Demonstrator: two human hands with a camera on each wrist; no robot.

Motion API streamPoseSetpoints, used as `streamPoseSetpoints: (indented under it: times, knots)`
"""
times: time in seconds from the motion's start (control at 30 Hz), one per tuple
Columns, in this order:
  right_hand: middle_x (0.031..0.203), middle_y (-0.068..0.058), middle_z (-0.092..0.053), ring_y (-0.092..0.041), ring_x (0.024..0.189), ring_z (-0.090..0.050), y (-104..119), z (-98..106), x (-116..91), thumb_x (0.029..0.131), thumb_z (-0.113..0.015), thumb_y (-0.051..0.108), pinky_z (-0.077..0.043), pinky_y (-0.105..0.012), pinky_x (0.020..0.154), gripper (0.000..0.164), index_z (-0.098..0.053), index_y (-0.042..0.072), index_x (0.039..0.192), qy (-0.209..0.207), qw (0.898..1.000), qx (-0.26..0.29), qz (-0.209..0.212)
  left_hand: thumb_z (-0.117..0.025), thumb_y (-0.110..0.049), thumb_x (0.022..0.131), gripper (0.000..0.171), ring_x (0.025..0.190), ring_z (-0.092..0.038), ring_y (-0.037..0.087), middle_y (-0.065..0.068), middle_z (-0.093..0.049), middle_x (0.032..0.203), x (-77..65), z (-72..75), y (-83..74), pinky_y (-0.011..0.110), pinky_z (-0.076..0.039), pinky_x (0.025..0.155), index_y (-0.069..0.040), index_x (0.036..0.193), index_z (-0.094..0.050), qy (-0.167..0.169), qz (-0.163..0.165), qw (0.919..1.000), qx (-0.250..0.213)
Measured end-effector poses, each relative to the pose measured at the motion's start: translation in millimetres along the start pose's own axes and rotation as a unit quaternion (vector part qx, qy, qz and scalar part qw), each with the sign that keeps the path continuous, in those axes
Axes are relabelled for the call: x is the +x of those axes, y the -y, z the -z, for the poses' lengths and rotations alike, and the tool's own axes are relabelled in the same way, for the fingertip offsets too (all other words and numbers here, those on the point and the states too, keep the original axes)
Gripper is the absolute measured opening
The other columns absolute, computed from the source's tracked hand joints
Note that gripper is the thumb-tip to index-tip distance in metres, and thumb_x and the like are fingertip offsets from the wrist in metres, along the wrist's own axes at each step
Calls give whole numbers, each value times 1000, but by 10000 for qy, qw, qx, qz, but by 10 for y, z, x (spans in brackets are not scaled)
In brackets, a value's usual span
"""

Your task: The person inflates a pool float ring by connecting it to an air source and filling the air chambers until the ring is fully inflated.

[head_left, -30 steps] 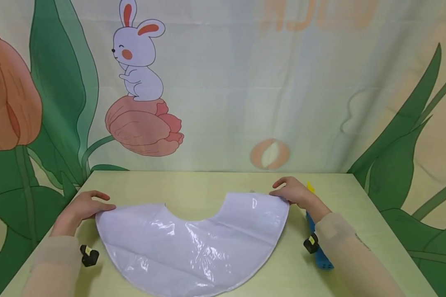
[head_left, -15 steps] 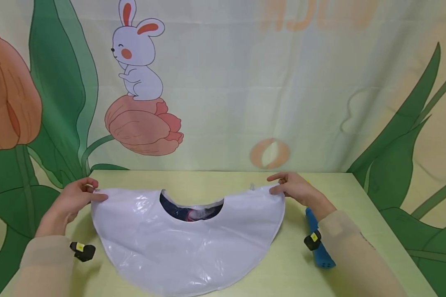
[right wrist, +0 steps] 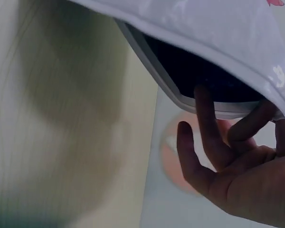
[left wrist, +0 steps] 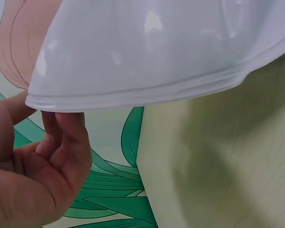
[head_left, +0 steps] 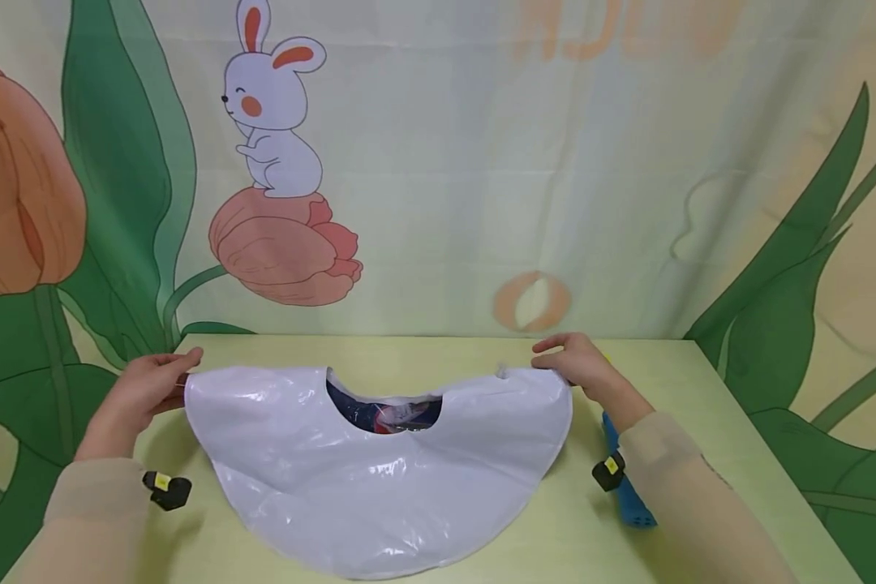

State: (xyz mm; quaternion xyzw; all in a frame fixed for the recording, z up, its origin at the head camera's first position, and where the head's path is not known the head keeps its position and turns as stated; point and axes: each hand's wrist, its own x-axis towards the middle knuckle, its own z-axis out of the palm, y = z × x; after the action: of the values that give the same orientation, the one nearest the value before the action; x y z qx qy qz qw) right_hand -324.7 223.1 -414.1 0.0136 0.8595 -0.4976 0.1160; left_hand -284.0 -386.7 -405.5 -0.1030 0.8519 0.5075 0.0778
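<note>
A deflated swim ring [head_left: 387, 495], glossy white outside and folded in half, spans the space between both hands. Through its half-round centre hole a dark blue and red inner side [head_left: 380, 415] shows. My left hand [head_left: 135, 397] pinches the left corner; in the left wrist view its fingers [left wrist: 71, 130] sit under the rim. At the other corner my right hand [head_left: 584, 369] grips the edge, and the right wrist view shows one finger [right wrist: 206, 114] reaching into the dark gap between the two layers. A small clear valve [head_left: 502, 371] sticks up near the right corner.
On the pale yellow-green table [head_left: 701, 454], a blue tube-shaped thing [head_left: 633, 504] lies partly under the right forearm. A printed curtain [head_left: 438, 162] with a rabbit and tulips hangs behind the table. Black wrist cameras [head_left: 168, 491] hang at both cuffs.
The swim ring's top edge has been lifted and its layers parted, so the dark inner side now shows in the hole. Both hands rose a little with it; the left hand's grip turned.
</note>
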Motion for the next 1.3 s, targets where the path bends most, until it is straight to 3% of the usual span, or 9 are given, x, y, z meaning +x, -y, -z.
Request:
streamPoseSetpoints:
  times: [0.17,0.3,0.47,0.63,0.8,0.87,0.97,1.13,1.3]
  knots:
    - [122,-18,-66,-18,83,-69,-33,14,-1,95,-71,27,-57,-31,71,45,-67,-5,126,273,9956,-894,-36,-62,-48,100,72,82,-64,17,7,-64,99,25,-24,40,35,-57,78,15,133,-52,104,343,9984,440]
    - [92,-10,-71,-15,69,-67,-73,12,7,93,-72,31,-57,-33,64,39,-74,-6,106,494,9873,-1511,83,-70,-47,95,58,74,-58,21,5,-60,88,52,-29,102,33,-52,67,9,110,-66,202,566,9960,660]
    - [55,4,-49,-10,46,-48,-107,-20,-15,92,-72,36,-47,-26,48,41,-64,8,64,875,9707,-2234,103,-71,-52,92,52,63,-53,19,3,-56,72,60,-32,190,31,-43,58,-1,83,-66,344,762,9911,1032]
    - [55,5,-46,-10,44,-45,-163,-45,-9,94,-67,37,-44,-24,46,42,-61,11,61,1286,9626,-2383,96,-66,-51,96,53,64,-57,17,2,-58,70,58,-52,235,31,-48,61,1,86,-65,571,846,9888,1092]
    - [71,-2,-62,-12,54,-56,-245,-43,40,98,-65,31,-49,-26,53,33,-74,1,89,1444,9755,-1661,-34,-64,-43,100,55,73,-64,17,2,-65,79,80,-68,241,33,-56,71,11,105,-67,814,740,9905,824]
    - [81,-6,-66,-13,61,-61,-268,-37,63,99,-63,28,-52,-27,57,33,-72,-4,104,1486,9830,-1070,-111,-63,-40,101,56,76,-67,17,2,-67,84,91,-67,237,34,-57,74,14,112,-65,834,642,9918,728]
    - [91,-10,-67,-15,69,-63,-285,-29,92,99,-59,23,-55,-28,63,36,-66,-9,115,1537,9876,-280,-152,-62,-37,102,55,80,-69,17,2,-70,89,98,-60,210,35,-58,77,16,119,-62,770,515,9942,547]
    - [97,-11,-65,-17,77,-63,-237,-23,95,99,-53,18,-55,-28,68,30,-64,-8,111,1498,9879,398,-18,-63,-35,102,52,82,-69,15,0,-70,90,116,-40,167,34,-58,79,13,121,-62,695,375,9967,184]
    - [91,-7,-63,-17,78,-61,-145,12,52,96,-56,14,-53,-28,71,16,-63,0,93,1367,9867,846,252,-62,-30,102,35,81,-68,11,-4,-68,90,130,5,136,27,-57,77,4,113,-67,720,226,9960,-487]
